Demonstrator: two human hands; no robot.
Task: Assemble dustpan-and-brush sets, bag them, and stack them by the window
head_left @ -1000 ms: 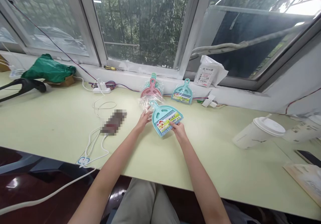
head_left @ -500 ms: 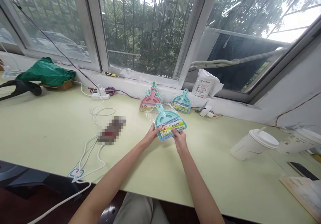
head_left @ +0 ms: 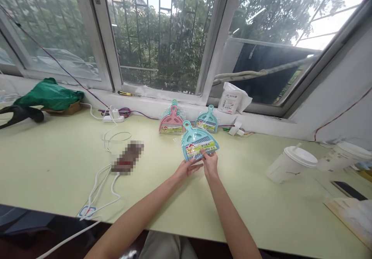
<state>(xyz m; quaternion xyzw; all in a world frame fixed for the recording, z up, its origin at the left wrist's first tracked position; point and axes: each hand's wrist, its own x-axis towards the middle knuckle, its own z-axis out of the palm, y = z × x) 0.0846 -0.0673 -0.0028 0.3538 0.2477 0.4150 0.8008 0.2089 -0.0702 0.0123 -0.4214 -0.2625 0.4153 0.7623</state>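
Observation:
A light-blue dustpan with a matching small brush (head_left: 198, 139), wrapped in clear plastic with a printed label, is held tilted above the table. My right hand (head_left: 210, 164) pinches its lower edge, thumb on the label. At the lower left corner, my left hand (head_left: 186, 169) has its thumb against the edge and its fingers reaching beneath. Just behind stands a row of wrapped dustpan sets, a pink one (head_left: 172, 119) in front. Another light-blue dustpan set (head_left: 207, 119) leans by the wall to its right.
Left on the pale table (head_left: 238, 201) are white cables (head_left: 97, 181), a pixelated object (head_left: 128, 158), a power strip (head_left: 114, 116) and a green bag (head_left: 49, 94). A white lidded cup (head_left: 290, 164) and a phone (head_left: 348, 190) lie right. A white package (head_left: 232, 98) sits on the sill.
My left hand has slid from the dustpan's left side down to its lower corner, fingers now under the edge. My right hand keeps its hold. The view has shifted slightly.

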